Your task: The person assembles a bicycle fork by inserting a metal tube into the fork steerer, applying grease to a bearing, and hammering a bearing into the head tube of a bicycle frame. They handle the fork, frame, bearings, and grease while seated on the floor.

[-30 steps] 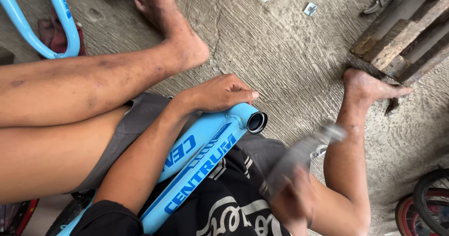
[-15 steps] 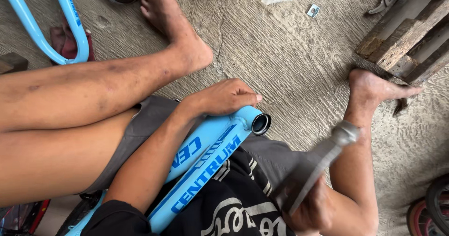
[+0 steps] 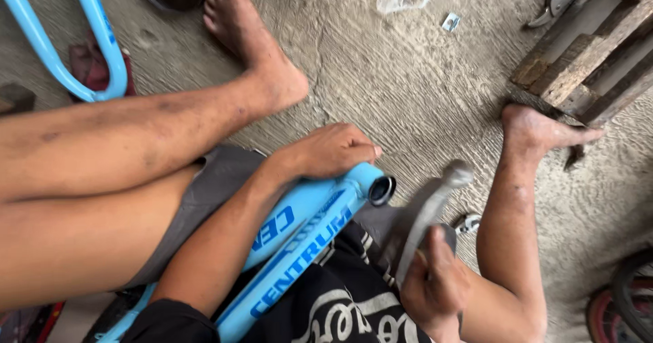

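The hammer (image 3: 425, 217) is motion-blurred, so its head at about 1 o'clock is hard to make out, and the blue bike frame (image 3: 306, 244) runs off the bottom edge. Right hand (image 3: 435, 285) is wrapped tight round the hammer handle. Left hand (image 3: 333, 152) lies curled on the frame's open tube end (image 3: 381, 189). Two hands, one hammer, one frame across the lap, another blue tube (image 3: 95, 40) at 10 o'clock.

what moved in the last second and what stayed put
The right hand swung the grey metal tool up and leftward, so its head now sits close to the open end of the light blue bike frame. The left hand stayed pressed on the frame near that end; the frame stayed across the lap.
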`<state>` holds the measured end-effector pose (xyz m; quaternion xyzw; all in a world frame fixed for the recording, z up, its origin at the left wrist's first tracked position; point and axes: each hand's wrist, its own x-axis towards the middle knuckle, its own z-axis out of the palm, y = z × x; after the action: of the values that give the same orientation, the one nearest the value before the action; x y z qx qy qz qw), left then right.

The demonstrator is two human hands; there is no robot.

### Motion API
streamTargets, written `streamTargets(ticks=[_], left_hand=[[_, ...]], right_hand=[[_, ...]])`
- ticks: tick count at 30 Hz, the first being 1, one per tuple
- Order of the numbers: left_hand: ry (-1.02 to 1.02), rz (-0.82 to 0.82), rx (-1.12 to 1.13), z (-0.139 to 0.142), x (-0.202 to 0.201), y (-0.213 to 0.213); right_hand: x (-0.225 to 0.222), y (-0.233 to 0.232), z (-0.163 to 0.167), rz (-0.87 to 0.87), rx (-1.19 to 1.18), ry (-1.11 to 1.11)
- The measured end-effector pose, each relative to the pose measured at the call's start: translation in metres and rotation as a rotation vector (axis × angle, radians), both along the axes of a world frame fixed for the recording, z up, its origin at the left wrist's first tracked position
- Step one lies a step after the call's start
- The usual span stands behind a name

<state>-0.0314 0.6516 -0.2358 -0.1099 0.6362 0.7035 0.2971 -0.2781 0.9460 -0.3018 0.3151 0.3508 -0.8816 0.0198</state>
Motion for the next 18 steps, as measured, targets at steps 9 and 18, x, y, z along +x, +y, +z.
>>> streamTargets(ticks=[9,18], left_hand=[[-0.042,-0.014,-0.080,-0.002,0.000,0.007],[-0.013,-0.028,-0.025,-0.001,0.000,0.002]], right_hand=[[0.196,-0.103,0.188,1.302,1.421,0.683],[0.263,0.015,0.171,1.210,1.559,0.867]])
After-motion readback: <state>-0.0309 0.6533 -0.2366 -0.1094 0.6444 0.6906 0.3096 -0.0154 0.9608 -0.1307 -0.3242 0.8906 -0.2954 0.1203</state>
